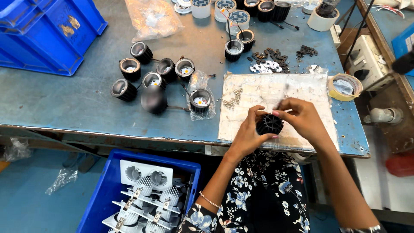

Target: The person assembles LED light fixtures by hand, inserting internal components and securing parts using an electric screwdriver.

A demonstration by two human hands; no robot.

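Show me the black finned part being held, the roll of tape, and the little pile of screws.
black finned part (269, 124), head view, on its ribbed top face.
roll of tape (345, 86), head view, on its upper rim.
pile of screws (233, 99), head view, on its middle.

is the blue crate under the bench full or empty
Partly full: the blue crate holds white finned fittings on its right side.

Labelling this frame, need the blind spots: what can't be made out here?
Head view only:
- Black finned housing: its front is hidden by the left hand and right hand.
- What the right hand's fingertips pinch: too small to tell.
- Small screws on the worn board: too small to count.
- Blue bin of white fittings: cut off by the bottom edge.
- Dark object at the right edge: blurred and cut off.
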